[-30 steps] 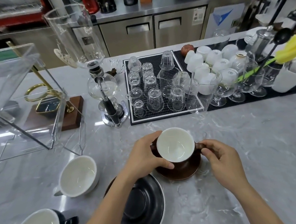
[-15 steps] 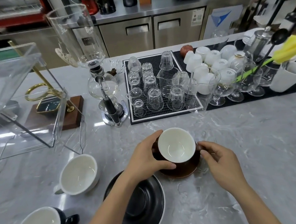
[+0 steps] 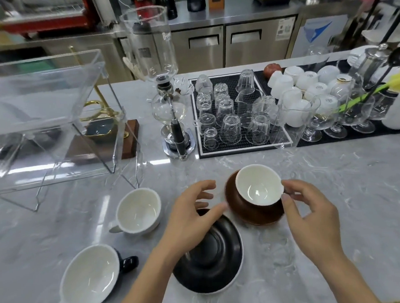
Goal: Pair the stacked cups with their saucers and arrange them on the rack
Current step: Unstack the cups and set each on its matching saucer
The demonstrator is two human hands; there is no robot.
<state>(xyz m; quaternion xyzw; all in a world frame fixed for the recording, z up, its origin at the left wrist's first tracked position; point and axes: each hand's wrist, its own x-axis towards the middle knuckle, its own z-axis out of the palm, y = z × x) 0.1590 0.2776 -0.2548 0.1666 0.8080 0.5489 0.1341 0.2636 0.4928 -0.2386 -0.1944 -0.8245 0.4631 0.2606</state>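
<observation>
Holding: the right hand (image 3: 315, 217) pinches the handle side of the brown cup (image 3: 255, 196), thumb and forefinger curled at its 3 o'clock rim.
Brown cup: white inside, tilted toward the camera, sitting on the brown saucer (image 3: 264, 216) near the middle of the marble surface (image 3: 336, 178).
Left hand: the left hand (image 3: 191, 218) is wide, fingers spread and relaxed, holding nothing; it hovers just beside the brown cup at its 9 o'clock, and whether the thumb tip touches the cup I cannot tell.
Black saucer: the black saucer (image 3: 210, 256) lies flat at 7 o'clock of the brown cup, partly under the left hand.
White cup: the white cup (image 3: 138, 210) stands upright at 9 o'clock of the left hand, well apart from the saucers.
Black cup: the black cup (image 3: 92, 277), white inside with a dark handle, sits at 8 o'clock, near the lower left edge.
Rack: the clear acrylic rack (image 3: 47, 118) on wire legs stands at 10 o'clock.
Behind: a glass siphon brewer (image 3: 164, 88) at 12 o'clock, beside a black mat (image 3: 237, 146) with upturned glasses.
</observation>
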